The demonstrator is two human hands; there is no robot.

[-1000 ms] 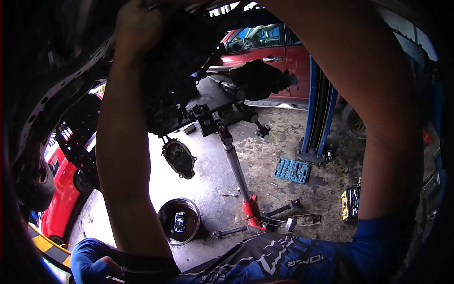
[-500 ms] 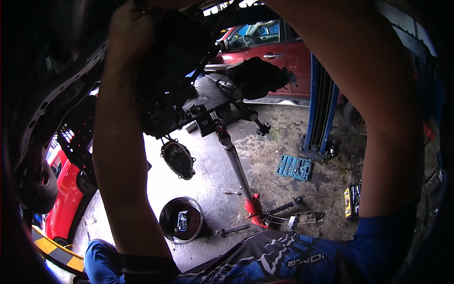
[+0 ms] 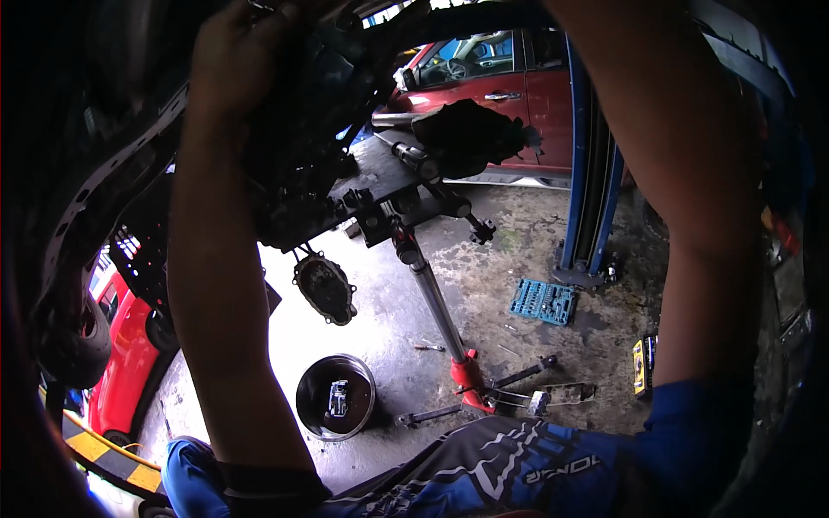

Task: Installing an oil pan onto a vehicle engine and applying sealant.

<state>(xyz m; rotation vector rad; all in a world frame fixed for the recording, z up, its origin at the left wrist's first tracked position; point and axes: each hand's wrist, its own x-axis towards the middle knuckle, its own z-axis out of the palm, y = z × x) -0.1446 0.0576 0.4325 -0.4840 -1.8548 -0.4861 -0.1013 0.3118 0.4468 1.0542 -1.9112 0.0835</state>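
My left hand (image 3: 233, 65) is raised to the top left, against the dark underside of a vehicle (image 3: 302, 138). Its fingers are curled at a small shiny metal piece (image 3: 262, 4), cut off by the upper edge and too dark to name. My right forearm (image 3: 639, 95) rises past the top edge, so the right hand is out of sight. Below the underside, a red-based transmission jack (image 3: 440, 302) stands with its head against a dark metal assembly. An oval metal housing with bolt lugs (image 3: 325, 289) hangs near my left forearm.
On the floor are a round metal drum (image 3: 370, 406) with a part inside, a blue socket set (image 3: 544, 302), a yellow-edged tool case (image 3: 641, 367) and loose tools (image 3: 429, 347). A blue lift post (image 3: 590, 198) stands before a red car (image 3: 548, 112). Another red car (image 3: 125, 358) is at left.
The view has shifted slightly. My left hand shows more clearly and a shiny piece now appears at its fingers. My right forearm has swung a little to the right.
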